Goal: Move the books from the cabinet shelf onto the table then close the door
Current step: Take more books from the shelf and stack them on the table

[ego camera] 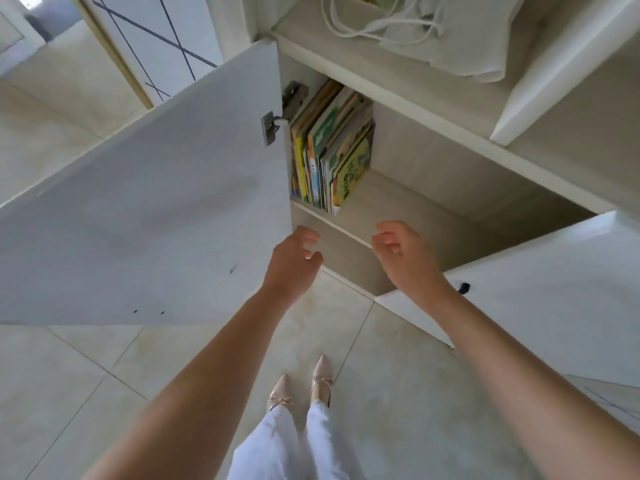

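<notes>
A row of thin colourful books [332, 147] stands upright at the left end of the cabinet shelf [398, 202], leaning against the left wall. The white left door [156, 202] is swung wide open towards me. My left hand [294, 261] hovers just below the shelf's front edge, fingers curled and apart, holding nothing. My right hand [405, 254] hovers beside it at the same height, also loosely curled and empty. Both hands are a short way in front of the books and touch nothing. No table is in view.
The white right door [536, 299] also stands open at lower right. A beige cloth bag with white cords [433, 29] lies on the ledge above the shelf. Pale tiled floor [86, 393] lies below, with my feet in pointed shoes [301, 386].
</notes>
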`<state>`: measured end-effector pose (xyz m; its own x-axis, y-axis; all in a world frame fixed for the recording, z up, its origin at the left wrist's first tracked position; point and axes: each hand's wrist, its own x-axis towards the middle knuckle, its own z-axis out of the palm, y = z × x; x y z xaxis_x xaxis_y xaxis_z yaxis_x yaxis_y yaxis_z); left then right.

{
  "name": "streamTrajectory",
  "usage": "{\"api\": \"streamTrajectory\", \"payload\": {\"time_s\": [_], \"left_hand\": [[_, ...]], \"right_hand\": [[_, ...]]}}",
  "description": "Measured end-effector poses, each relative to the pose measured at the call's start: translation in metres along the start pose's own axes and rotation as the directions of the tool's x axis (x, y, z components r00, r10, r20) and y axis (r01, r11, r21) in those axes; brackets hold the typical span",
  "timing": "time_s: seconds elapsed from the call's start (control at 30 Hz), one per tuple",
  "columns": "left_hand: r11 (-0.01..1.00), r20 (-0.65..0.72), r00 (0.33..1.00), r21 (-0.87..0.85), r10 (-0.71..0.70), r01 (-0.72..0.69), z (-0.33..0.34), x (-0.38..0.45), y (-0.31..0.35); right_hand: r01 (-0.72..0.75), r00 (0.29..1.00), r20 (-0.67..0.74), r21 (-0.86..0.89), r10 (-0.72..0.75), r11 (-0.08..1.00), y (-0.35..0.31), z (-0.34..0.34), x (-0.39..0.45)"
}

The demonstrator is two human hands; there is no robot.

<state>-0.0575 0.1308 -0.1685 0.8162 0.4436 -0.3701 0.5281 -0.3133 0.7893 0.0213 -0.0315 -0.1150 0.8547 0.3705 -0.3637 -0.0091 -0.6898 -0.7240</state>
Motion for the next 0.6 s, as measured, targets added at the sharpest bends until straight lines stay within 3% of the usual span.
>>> {"api": "streamTrajectory", "payload": {"time_s": [0.37, 0.6], "left_hand": [[0.995, -0.121, 0.992, -0.098, 0.022, -0.034, 0.047, 0.121, -0.011], [0.961, -0.254, 0.963, -0.228, 0.096, -0.155, 0.073, 0.158, -0.012]], "right_hand": [[-0.295, 0.955, 0.086, 0.230, 0.283, 0.928, -0.024, 0.023, 0.165], [-0.366, 0.929, 0.208, 0.382, 0.307, 0.849, -0.046, 0.038, 0.223]]}}
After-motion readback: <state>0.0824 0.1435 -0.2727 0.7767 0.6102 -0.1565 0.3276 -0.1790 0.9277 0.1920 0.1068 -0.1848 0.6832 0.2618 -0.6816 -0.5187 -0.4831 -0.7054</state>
